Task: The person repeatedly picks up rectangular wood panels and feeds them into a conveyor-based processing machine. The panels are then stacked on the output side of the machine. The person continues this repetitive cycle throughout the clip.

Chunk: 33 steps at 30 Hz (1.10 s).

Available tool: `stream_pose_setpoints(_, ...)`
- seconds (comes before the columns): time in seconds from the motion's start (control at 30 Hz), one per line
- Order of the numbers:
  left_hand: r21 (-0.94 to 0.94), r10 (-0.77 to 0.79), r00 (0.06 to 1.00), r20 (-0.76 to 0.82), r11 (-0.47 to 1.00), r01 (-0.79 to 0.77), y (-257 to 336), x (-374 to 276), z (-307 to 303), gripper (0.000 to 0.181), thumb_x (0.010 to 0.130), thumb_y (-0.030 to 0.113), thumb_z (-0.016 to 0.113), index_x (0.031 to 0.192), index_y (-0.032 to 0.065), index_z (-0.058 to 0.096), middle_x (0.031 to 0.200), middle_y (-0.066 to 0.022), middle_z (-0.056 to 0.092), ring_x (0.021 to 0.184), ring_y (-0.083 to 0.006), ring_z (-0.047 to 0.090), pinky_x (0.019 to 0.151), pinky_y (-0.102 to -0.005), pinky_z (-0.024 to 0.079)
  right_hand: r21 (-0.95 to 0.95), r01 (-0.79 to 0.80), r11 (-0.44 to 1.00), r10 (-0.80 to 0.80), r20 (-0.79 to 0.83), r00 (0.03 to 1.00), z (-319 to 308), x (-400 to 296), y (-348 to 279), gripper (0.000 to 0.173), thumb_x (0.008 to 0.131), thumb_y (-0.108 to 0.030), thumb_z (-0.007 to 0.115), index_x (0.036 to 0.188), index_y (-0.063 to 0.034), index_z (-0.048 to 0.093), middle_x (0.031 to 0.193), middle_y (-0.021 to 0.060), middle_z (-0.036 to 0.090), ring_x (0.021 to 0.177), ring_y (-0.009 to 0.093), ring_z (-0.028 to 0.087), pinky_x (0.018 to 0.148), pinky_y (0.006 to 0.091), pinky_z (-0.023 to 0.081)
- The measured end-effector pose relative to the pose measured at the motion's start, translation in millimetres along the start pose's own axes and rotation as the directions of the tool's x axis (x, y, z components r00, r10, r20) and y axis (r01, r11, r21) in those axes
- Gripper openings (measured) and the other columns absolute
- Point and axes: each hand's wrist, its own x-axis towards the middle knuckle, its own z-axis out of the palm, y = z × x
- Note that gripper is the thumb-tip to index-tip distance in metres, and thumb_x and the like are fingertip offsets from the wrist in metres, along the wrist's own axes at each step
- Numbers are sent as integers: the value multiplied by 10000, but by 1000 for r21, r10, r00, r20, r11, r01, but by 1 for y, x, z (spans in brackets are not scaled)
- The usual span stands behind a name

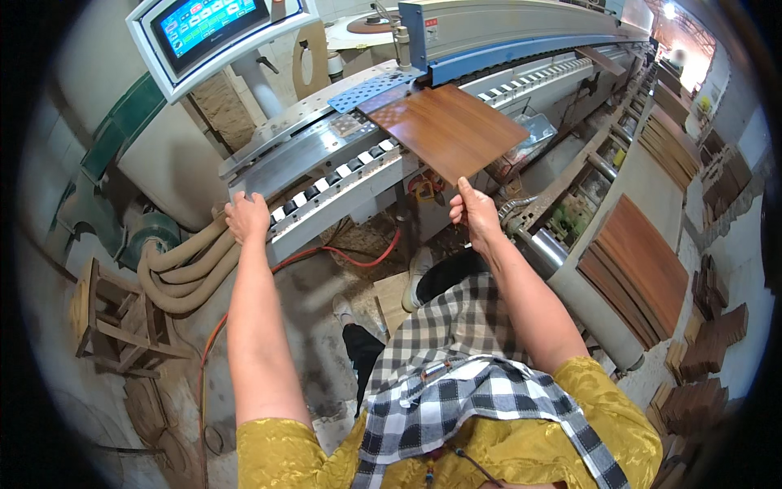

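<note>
A brown wood-grain panel lies partly over the infeed of an edge-banding machine. Its far edge sits by the blue perforated guard plate, and its near corner juts out toward me. My right hand pinches that near corner between thumb and fingers. Over on the left, my left hand rests on the end of the machine's metal infeed table, fingers curled over its edge. A row of black and white rollers runs between this hand and the panel.
A lit control screen stands at upper left. Dust hoses and a wooden stool are at left; a red air hose crosses below. At right, stacked panels lie on a belt conveyor. A blurred person is far off.
</note>
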Motion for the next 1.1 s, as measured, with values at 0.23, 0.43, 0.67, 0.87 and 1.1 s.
stream_pose_setpoints(0.23,53,49,997,51,997,-52,9,1,-3,452,782,365,414,1143,114,519,1135,-231,488,1052,-354,478,885,-442,388,-42,155,987,-160,-206,965,-93,-21,-16,345,848,-377,546,908,-39,589,645,38,594,535,81,530,516,193,417)
stream_pose_setpoints(0.43,112,65,996,64,991,-72,-17,20,9,472,791,385,384,1169,126,499,1118,-213,515,1001,-379,514,854,-455,411,-401,240,884,-454,-612,647,-264,-133,-8,450,866,-178,518,1258,-10,376,654,48,586,542,82,521,518,210,434)
stream_pose_setpoints(0.67,125,48,995,86,990,-58,-12,23,18,495,779,424,391,1212,194,468,1194,-160,479,1056,-357,487,867,-452,391,-406,-85,910,-406,-914,18,-380,-270,-40,634,849,-345,520,1338,-40,257,615,87,609,470,105,522,464,227,418)
stream_pose_setpoints(0.87,125,46,996,72,991,-55,-14,27,24,501,777,439,396,1223,220,460,1203,-151,471,1043,-362,495,864,-450,392,-423,-89,902,-422,-906,22,-410,-276,-30,497,841,-346,530,1245,-69,443,668,90,618,488,93,521,467,227,403)
stream_pose_setpoints(1.1,129,20,997,80,991,-30,-11,23,20,496,781,437,397,1223,222,460,1223,-143,456,1051,-356,489,867,-446,390,-156,416,896,-239,-958,157,-368,-269,3,233,796,-97,556,1015,-49,491,738,11,534,511,100,486,453,239,416)
